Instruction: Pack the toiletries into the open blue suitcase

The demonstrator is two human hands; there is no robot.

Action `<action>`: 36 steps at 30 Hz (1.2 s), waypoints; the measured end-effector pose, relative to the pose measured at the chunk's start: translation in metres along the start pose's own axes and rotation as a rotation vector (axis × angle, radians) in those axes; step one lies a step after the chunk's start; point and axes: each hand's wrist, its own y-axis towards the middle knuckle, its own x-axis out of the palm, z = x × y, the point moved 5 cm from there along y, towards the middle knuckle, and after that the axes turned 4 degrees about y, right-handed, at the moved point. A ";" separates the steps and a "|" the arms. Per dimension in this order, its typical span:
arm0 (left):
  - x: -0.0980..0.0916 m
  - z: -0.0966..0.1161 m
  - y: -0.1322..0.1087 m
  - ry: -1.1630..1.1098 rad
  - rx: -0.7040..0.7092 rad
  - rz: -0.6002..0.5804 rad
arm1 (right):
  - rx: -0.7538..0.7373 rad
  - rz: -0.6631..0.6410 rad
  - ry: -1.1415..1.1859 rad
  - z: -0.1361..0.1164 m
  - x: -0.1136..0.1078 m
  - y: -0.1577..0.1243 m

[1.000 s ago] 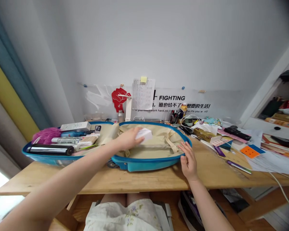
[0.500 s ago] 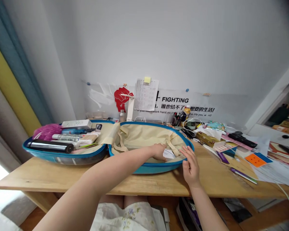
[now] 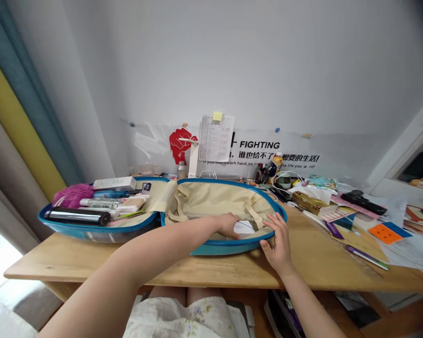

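Left hand (image 3: 228, 224) low in the beige lining (image 3: 215, 202) of the open blue hard-shell suitcase (image 3: 215, 249), fingers curled against a white card (image 3: 245, 227) at 6 o'clock, grip on it unclear. Right hand (image 3: 278, 241) open, spread over the blue rim (image 3: 255, 241) at 4 o'clock. Next need, by judgement: left fingers lifting clear of the card.

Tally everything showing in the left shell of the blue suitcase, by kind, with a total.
Showing in the suitcase's left shell:
Bath puff: 1
White box: 1
Black-and-silver cylinder: 1
Tubes: 2, one blue, one white and silver
Cotton swab pack: 1
Small dark flat item: 1
Yellow-green stick: 1
Total: 8
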 end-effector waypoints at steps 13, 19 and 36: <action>-0.008 -0.024 -0.020 0.125 -0.016 -0.052 | -0.092 -0.136 0.001 -0.010 0.024 0.019; -0.014 -0.005 0.000 0.164 -0.016 -0.037 | -0.096 -0.100 0.027 -0.007 0.024 0.016; -0.035 -0.013 -0.009 0.033 -0.066 0.115 | -0.074 -0.100 0.042 -0.002 0.024 0.013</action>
